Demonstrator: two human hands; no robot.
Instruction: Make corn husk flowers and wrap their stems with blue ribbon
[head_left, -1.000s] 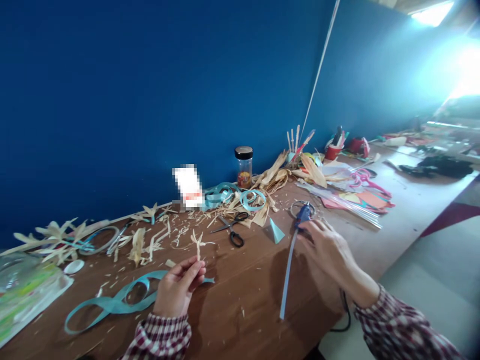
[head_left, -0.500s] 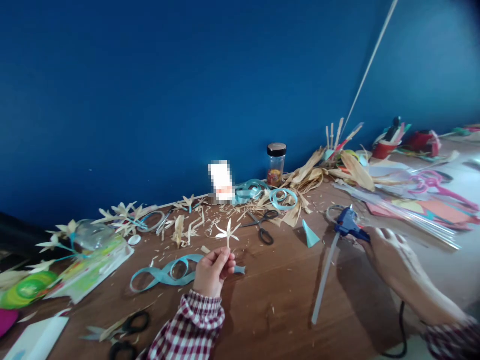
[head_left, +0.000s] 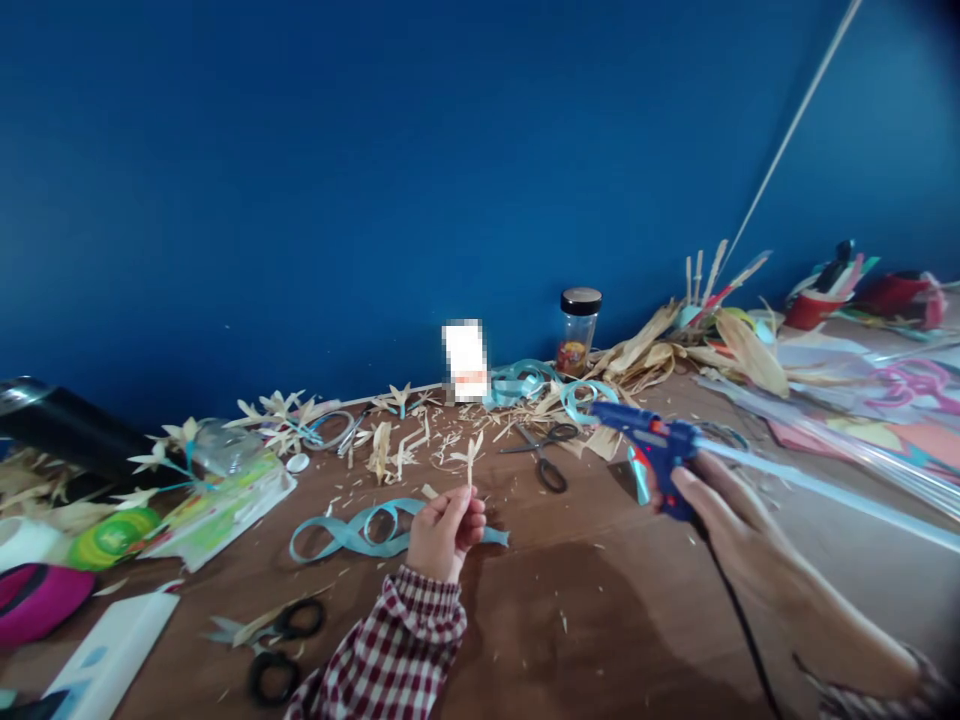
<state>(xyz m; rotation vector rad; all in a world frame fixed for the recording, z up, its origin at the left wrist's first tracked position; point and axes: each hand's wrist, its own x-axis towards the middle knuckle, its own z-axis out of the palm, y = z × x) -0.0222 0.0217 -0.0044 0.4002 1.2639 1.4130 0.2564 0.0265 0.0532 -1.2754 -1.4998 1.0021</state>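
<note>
Between thumb and fingers, my left hand (head_left: 444, 530) pinches the stem of a small pale husk flower (head_left: 470, 458), held upright above the table. My right hand (head_left: 720, 505) is wrapped round the grip of a blue hot glue gun (head_left: 660, 450). The gun's nozzle points left, toward the flower but well apart from it. A long clear glue stick (head_left: 832, 490) sticks out of its back, and a black cord hangs below. Behind the gun, a light-blue paper cone (head_left: 639, 475) is partly hidden. Loops of light-blue ribbon (head_left: 360, 528) lie beside my left hand.
Black-handled scissors (head_left: 551, 455) lie beyond my hands, and another pair (head_left: 274, 640) lies at the front left. A lidded jar (head_left: 577, 330) stands by the blue wall near dry husks (head_left: 637, 340). Finished-looking husk flowers (head_left: 281, 415) rest at left. Pink scissors (head_left: 911, 385) lie at right.
My right hand has lifted the glue gun off the table and turned it, so its nozzle faces left. The flower in my left hand has turned partly side-on. The view has shifted left.
</note>
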